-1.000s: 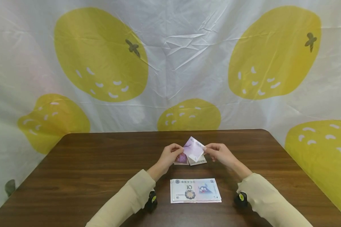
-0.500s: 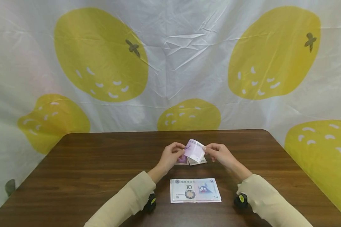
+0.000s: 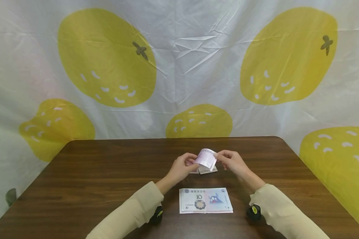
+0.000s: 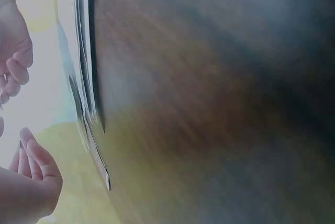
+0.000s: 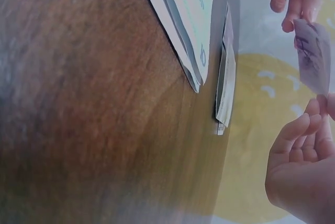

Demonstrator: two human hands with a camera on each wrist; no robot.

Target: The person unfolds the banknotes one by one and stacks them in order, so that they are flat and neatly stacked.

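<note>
A purple play banknote (image 3: 205,158) is held up between both hands above the far middle of the table, its upper part bowed over in a curve. My left hand (image 3: 182,167) pinches its left side between thumb and fingers. At the opposite edge, my right hand (image 3: 231,163) grips it with thumb and fingertips. The same purple note (image 5: 314,59) shows between the hands in the right wrist view. Below it on the table lie folded notes (image 3: 208,170), partly covered by the left hand and the raised note.
Nearer the table's front, a stack of flat play notes (image 3: 206,200) lies between the forearms, a "10" note with a blue cartoon figure on top. The dark wooden table (image 3: 113,166) ends at a white curtain (image 3: 197,73) printed with yellow fruit.
The purple note has gone from nearly flat and diamond-wise to curved over, its left side turned toward the right. My left hand has shifted slightly right; the right hand has stayed almost still.
</note>
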